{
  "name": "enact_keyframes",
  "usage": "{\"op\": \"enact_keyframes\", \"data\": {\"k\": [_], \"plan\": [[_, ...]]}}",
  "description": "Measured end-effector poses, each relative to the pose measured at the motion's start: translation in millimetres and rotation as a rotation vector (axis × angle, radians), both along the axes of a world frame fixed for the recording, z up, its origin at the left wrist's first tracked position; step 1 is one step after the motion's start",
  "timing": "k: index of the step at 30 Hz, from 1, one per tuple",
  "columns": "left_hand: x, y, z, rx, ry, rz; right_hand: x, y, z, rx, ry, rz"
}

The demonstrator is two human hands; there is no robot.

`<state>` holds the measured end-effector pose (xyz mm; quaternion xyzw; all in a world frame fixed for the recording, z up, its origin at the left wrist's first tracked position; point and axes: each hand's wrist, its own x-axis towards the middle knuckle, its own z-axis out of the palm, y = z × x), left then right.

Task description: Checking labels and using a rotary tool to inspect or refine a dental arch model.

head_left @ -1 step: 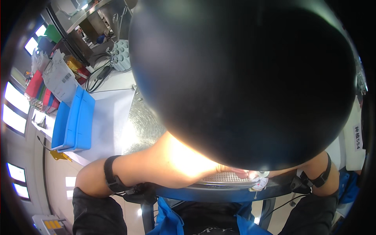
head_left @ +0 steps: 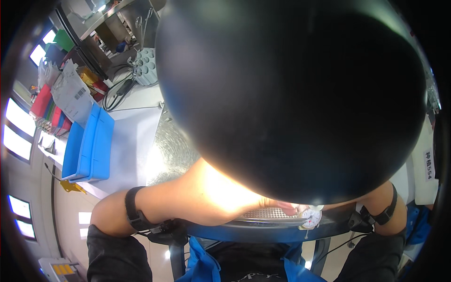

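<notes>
My left hand (head_left: 287, 205) reaches across a perforated metal surface (head_left: 265, 214), its visible fingertips curled together at a small whitish piece I cannot make out. From the other side comes my right hand (head_left: 334, 205), only a sliver of it showing beside the same spot; its fingers are hidden. Just below the fingertips, at the bench's front edge, is a small round white dial gauge (head_left: 311, 219) with a short stem pointing down. A large, blurred black rounded object (head_left: 291, 103) covers most of both hands and the work area.
Blue plastic bins (head_left: 96, 145) stand at the left on a white board (head_left: 134, 136), with papers (head_left: 73, 91) behind them. A grey block with round holes (head_left: 144, 68) and black cables (head_left: 120, 91) lie farther back. A shiny metal plate (head_left: 171, 145) borders the black object.
A small round pale piece with a darker centre, visible above the gauge before, now shows only as a whitish blob. More of the gauge's face is uncovered. Both arms hold their places.
</notes>
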<state>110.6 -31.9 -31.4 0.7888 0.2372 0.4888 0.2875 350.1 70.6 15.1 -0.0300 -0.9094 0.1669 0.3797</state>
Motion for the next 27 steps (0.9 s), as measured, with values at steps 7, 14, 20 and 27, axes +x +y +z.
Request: {"op": "enact_keyframes", "data": {"k": [7,14,20,27], "plan": [[7.9,6.8,-10.9,0.319,0.146,0.096,15.5,-10.2,14.6,0.018,-0.113,-0.100],[1.9,-0.2,7.9,0.077,0.227,-0.035,12.0,-10.8,11.9,0.037,-0.076,-0.094],[2.9,3.4,0.8,0.208,0.184,0.007,15.5,-12.7,14.9,0.041,-0.123,-0.116],[2.8,0.8,3.0,0.086,0.165,-0.005,11.8,-12.1,10.5,0.085,-0.092,-0.117]]}}
